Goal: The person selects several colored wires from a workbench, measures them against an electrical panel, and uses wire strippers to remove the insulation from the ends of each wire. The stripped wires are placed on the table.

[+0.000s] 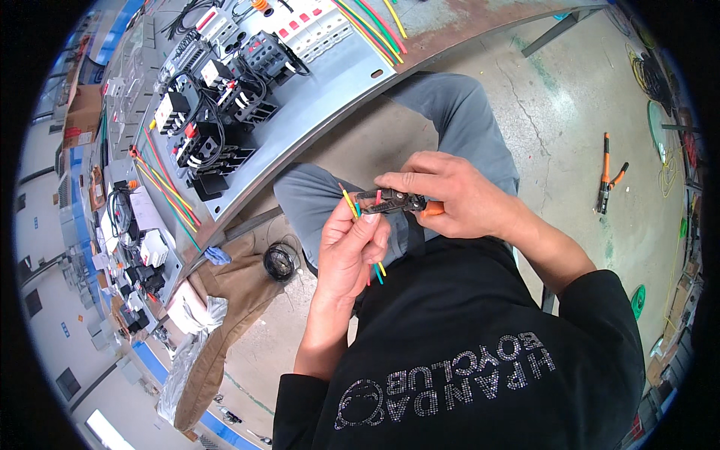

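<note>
Looks like wire stripping is the step in hand here. The left hand (349, 247) is closed around a small bundle of wires (357, 214), yellow, red, green and blue by the look of it, held upright over the lap with the ends poking up past the fingers. The right hand (450, 196) is wrapped around a wire stripper (390, 201) with orange grips, its black head brought to the wire ends. Whether the blades are actually biting can't be told.

Next move probably calls for a firm squeeze and a straight pull, with the bundle kept steady.

Both forearms are bent in toward the chest, wrists close together. Further out, a metal panel (315, 112) with breakers and contactors (202, 112) is seen along the counter's near edge, and a crimping tool (609, 174) is left on the floor to the right.
</note>
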`<state>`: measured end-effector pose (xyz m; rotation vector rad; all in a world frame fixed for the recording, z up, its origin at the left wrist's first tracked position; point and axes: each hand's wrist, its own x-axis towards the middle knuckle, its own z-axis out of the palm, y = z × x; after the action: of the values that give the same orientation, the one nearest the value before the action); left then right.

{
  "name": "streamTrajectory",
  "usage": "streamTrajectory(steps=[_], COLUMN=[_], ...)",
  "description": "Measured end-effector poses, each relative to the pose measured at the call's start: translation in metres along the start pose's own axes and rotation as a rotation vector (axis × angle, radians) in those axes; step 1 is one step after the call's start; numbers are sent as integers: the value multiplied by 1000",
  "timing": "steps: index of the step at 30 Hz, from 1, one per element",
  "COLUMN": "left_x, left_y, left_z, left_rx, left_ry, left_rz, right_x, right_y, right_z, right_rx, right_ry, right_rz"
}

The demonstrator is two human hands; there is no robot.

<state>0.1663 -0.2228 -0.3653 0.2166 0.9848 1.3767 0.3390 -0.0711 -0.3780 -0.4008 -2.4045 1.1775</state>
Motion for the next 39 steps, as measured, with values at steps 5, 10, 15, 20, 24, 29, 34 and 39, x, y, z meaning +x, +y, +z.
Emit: streamTrajectory(steps=[5, 10, 15, 20, 24, 29, 34, 39], left_x=[0, -3, -7, -13, -20, -23, -25, -22], left_y=[0, 1, -2, -4, -5, -12, -11, -12], left_z=[3, 8, 7, 8, 11, 5, 8, 10], left_rx=[113, 109, 88, 144, 173, 203, 200, 264], left_ry=[33, 46, 39, 72, 114, 129, 146, 159], left_rz=[36, 57, 78, 96, 126, 175, 178, 223], right_x=[0, -2, -3, -6, -7, -9, -9, -10], right_y=[-4, -7, -8, -13, -20, -19, -26, -32], right_z=[-3, -5, -1, -1, 0, 8, 3, 3], right_rx=[18, 31, 47, 35, 41, 12, 1, -14], right_ry=[1, -29, 6, -20, -25, 14, -8, 23], right_rz=[18, 39, 22, 55, 68, 8, 48, 46])
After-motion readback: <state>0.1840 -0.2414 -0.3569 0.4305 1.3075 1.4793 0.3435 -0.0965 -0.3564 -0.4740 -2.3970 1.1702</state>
